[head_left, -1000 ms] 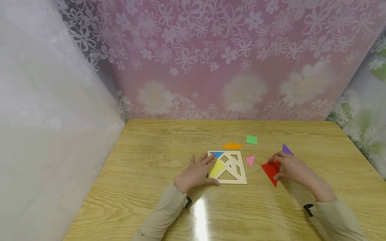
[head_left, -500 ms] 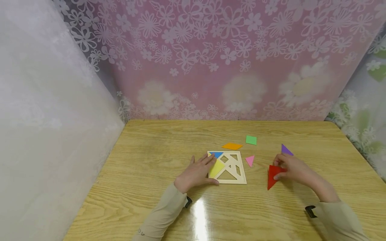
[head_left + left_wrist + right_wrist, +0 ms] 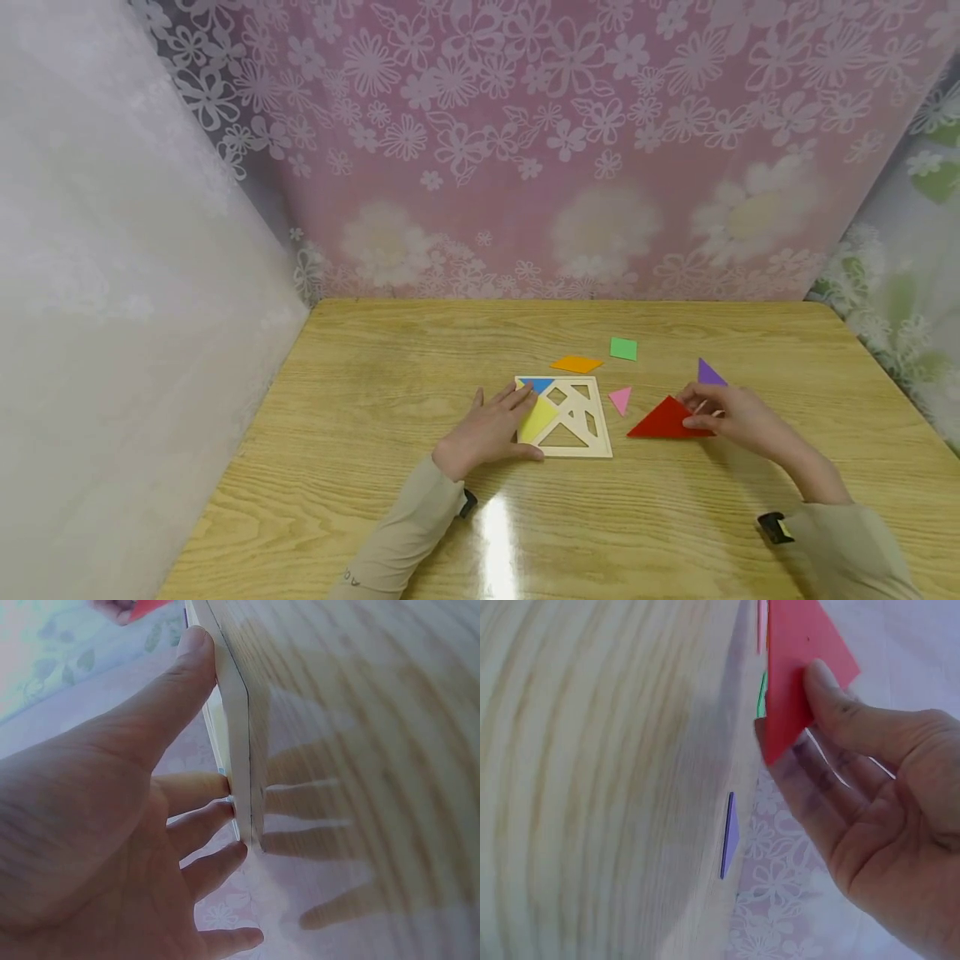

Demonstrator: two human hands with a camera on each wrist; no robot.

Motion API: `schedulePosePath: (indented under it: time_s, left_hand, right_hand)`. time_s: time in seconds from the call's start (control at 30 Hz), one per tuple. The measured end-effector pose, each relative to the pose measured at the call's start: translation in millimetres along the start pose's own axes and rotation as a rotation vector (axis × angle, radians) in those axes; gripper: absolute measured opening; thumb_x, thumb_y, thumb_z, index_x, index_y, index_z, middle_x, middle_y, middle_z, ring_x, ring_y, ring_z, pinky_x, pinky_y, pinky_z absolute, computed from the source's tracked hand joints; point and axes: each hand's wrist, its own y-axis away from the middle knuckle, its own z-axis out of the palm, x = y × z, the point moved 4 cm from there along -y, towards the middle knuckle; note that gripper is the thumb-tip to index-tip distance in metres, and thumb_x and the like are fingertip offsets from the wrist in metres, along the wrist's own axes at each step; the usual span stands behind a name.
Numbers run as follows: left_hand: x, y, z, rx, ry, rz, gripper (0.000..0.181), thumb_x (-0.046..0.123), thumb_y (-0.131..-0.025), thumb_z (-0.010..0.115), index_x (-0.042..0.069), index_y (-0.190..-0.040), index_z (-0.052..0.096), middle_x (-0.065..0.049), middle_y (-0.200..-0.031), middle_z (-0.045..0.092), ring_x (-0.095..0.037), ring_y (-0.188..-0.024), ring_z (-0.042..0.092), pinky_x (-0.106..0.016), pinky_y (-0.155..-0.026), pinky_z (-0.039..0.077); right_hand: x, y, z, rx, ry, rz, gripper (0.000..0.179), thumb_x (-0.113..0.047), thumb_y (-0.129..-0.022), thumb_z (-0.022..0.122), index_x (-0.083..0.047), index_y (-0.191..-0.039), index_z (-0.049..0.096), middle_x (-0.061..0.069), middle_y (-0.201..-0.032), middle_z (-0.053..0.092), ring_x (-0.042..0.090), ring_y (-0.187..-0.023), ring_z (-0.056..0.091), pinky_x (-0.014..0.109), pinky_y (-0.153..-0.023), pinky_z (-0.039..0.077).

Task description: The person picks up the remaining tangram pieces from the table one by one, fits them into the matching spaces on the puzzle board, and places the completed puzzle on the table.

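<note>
Flowered cloth backs the desk (image 3: 375,367); the right hand (image 3: 738,417) pinches a red triangle (image 3: 663,419) beside the puzzle frame (image 3: 592,450).

Left wrist: the left hand (image 3: 97,825), fingers straight, steadies that frame.

Right wrist: thumb and fingers (image 3: 832,705) clamp the triangle's corner. It looks thin, light and stiff, best held by an edge.

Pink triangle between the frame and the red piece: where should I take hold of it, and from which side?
Judging by the head view, pinch the pink triangle across its two long slanted edges, coming straight down from above. It lies flat on the table, so only its edges offer purchase. It sits apart from the wooden frame and the red triangle that the right hand holds, leaving room on both sides.
</note>
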Motion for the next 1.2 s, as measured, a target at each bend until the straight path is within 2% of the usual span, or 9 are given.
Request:
schedulePosePath:
  time_s: [0.17,0.27,0.47,0.67,0.83,1.03,1.2]
  left_hand:
    - [-0.8,-0.6,1.1,0.002,0.004,-0.001,0.095,0.061,-0.090,0.063,0.011,-0.161,0.027,-0.003,-0.169,0.018,-0.025,-0.156,0.015,-0.066,-0.118,0.020]
    - [-1.0,-0.9,1.3,-0.001,0.004,-0.004,0.095,0.062,-0.090,0.063,0.011,-0.161,0.026,-0.002,-0.169,0.018,-0.025,-0.156,0.015,-0.066,-0.118,0.019]
    - [0.3,-0.4,-0.1,-0.013,0.014,-0.003,0.094,0.061,-0.090,0.063,0.011,-0.161,0.026,-0.002,-0.169,0.017,-0.025,-0.156,0.014,-0.065,-0.118,0.019]
    - [-0.1,-0.5,-0.3,-0.012,0.015,0.000,0.094,0.060,-0.091,0.063,0.010,-0.161,0.026,-0.003,-0.169,0.017,-0.026,-0.156,0.014,-0.066,-0.118,0.019]
    - [-1.2,-1.0,-0.2,-0.006,0.020,0.000,0.094,0.060,-0.090,0.064,0.010,-0.161,0.027,-0.003,-0.169,0.018,-0.026,-0.156,0.014,-0.066,-0.118,0.018]
    - [-1.3,-0.9,-1.2,0.004,0.023,0.004,0.093,0.059,-0.090,0.066,0.010,-0.160,0.029,-0.003,-0.169,0.020,-0.026,-0.156,0.017,-0.068,-0.118,0.018]
    - [-1.7,-1.1,-1.3,0.000,0.016,-0.003,0.093,0.060,-0.090,0.066,0.011,-0.160,0.030,-0.002,-0.169,0.021,-0.025,-0.156,0.017,-0.067,-0.118,0.018]
  right_hand:
    - [-6.5,-2.7,-2.0,0.050,-0.058,0.016,0.042,-0.007,-0.092,0.074,-0.005,-0.132,0.062,0.012,-0.104,0.068,0.016,-0.082,0.069,0.026,-0.056,0.054]
    - [-9.0,-4.8,-0.9,0.074,-0.085,0.031,0.048,-0.007,-0.092,0.073,-0.008,-0.138,0.059,0.015,-0.105,0.068,0.017,-0.081,0.070,0.028,-0.054,0.054]
    - [-13.1,-11.4,4.1,0.099,-0.114,0.053,0.049,-0.006,-0.092,0.073,-0.006,-0.138,0.059,0.019,-0.107,0.068,0.016,-0.077,0.073,0.029,-0.053,0.053]
    - [-19.5,-21.0,9.5,0.089,-0.131,0.076,0.045,-0.004,-0.093,0.072,-0.007,-0.136,0.061,0.016,-0.105,0.069,0.020,-0.080,0.074,0.026,-0.054,0.051]
    - [-27.3,-28.4,16.2,0.073,-0.212,0.060,0.043,-0.001,-0.094,0.070,-0.003,-0.135,0.060,0.018,-0.104,0.068,0.016,-0.073,0.071,0.027,-0.048,0.048]
    - [-39.7,-38.6,29.2,0.008,-0.317,0.064,0.041,0.000,-0.094,0.069,-0.002,-0.133,0.061,0.016,-0.101,0.066,0.015,-0.067,0.066,0.026,-0.047,0.044]
    - [-55.0,-49.5,41.2,-0.036,-0.275,0.043,0.040,0.000,-0.093,0.070,-0.004,-0.132,0.063,0.011,-0.101,0.067,0.018,-0.077,0.068,0.025,-0.056,0.048]
